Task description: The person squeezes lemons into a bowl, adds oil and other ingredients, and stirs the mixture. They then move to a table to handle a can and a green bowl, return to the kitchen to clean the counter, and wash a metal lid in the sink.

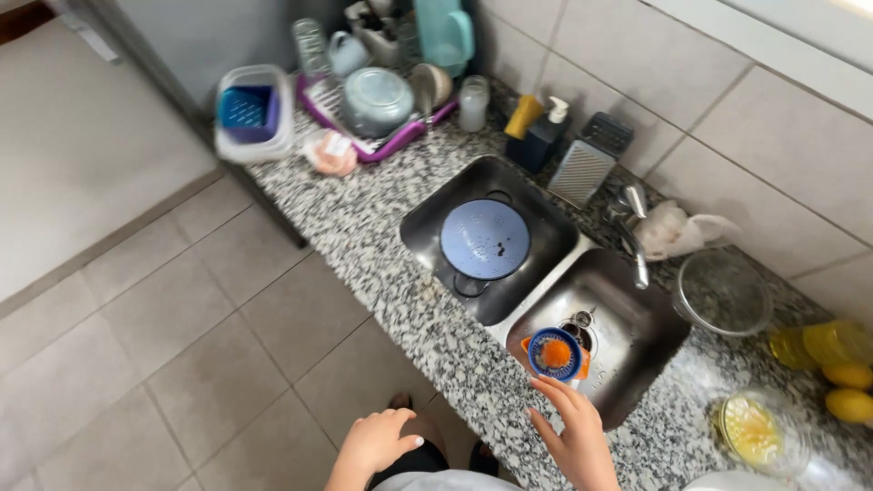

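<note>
Now juicer (555,354) (cone upward) at fingers (556,393)

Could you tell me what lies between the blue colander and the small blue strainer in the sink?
In the head view, only the steel divider separates colander from strainer.

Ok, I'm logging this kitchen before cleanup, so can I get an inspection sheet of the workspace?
Surface: speckled granite counter with a double steel sink.
Job's things: blue-rimmed orange strainer over the right basin; glass bowl of yellow juice nearby.
Clutter: blue colander in the left basin, dish rack, box grater, soap dispenser, lemons, glass lid.
Grippers: right hand, fingers touching the strainer; left hand free at the counter edge.
Cables: nothing seen.
Surroundings: tiled wall, tiled floor.
</note>
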